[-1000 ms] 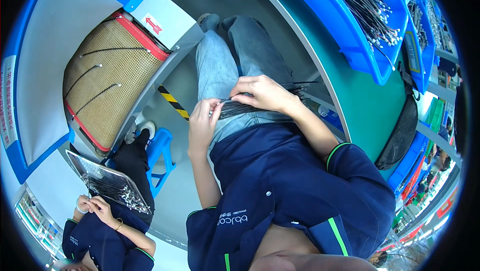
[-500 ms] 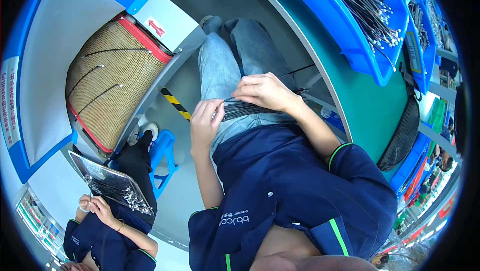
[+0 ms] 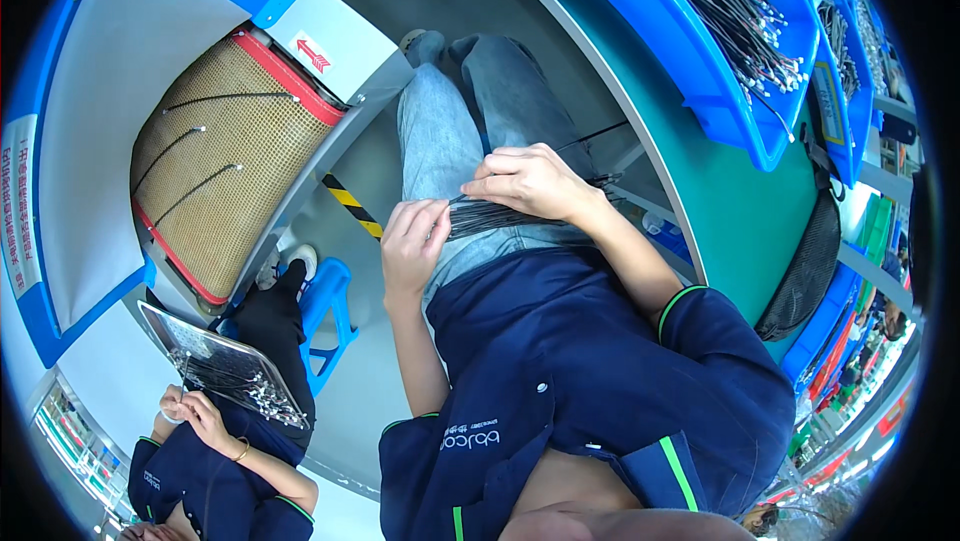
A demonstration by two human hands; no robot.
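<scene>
Your left hand (image 3: 413,241) and right hand (image 3: 530,184), just apart above your lap, pinch 1 thin black cable (image 3: 459,199), thumb and fingers of each closed together on it. A bundle of black wires (image 3: 490,222) lies directly beneath, across your jeans (image 3: 437,136). To your left, at least 3 loose leads (image 3: 230,97) rest on a mesh belt (image 3: 225,231); to your right, a blue bin (image 3: 650,36) stands on a green tabletop (image 3: 750,211).
</scene>
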